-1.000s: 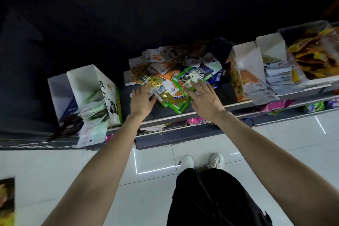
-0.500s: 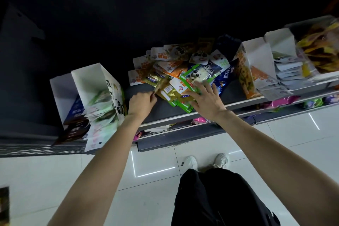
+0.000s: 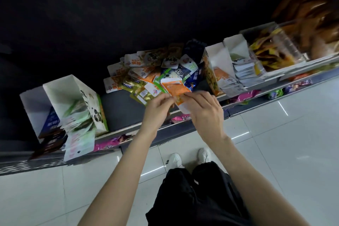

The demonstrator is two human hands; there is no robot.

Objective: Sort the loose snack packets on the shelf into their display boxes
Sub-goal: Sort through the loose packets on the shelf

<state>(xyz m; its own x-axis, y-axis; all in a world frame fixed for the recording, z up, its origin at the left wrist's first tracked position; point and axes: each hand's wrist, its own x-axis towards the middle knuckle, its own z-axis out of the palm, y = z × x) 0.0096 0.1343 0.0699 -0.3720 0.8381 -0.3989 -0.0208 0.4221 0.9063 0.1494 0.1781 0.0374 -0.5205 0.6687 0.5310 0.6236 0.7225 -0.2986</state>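
Both hands lifted: left hand point(image 3: 159, 106) and right hand point(image 3: 205, 110) pinch orange packet point(image 3: 176, 89) (above pile).

The orange packet point(image 3: 177, 89) with a white edge is showing between the hands. The loose pile point(image 3: 146, 77) behind it is showing orange, gold, green, white and dark blue packets. The left display box point(image 3: 88, 101) is showing white inner walls, a green edge and a black-and-white panda print; pale green and white packets point(image 3: 78, 126) are spilling from it. The far-left box point(image 3: 34, 108) is holding dark blue and brown packets. The right display box point(image 3: 216, 64) is showing white walls and an orange printed side. The clear bin point(image 3: 275, 49) is showing yellow and orange packets. The shelf point(image 3: 117, 108) is showing dark grey, and pink packets point(image 3: 110, 143) are lying below it. The floor point(image 3: 275, 143) is showing glossy white tiles.
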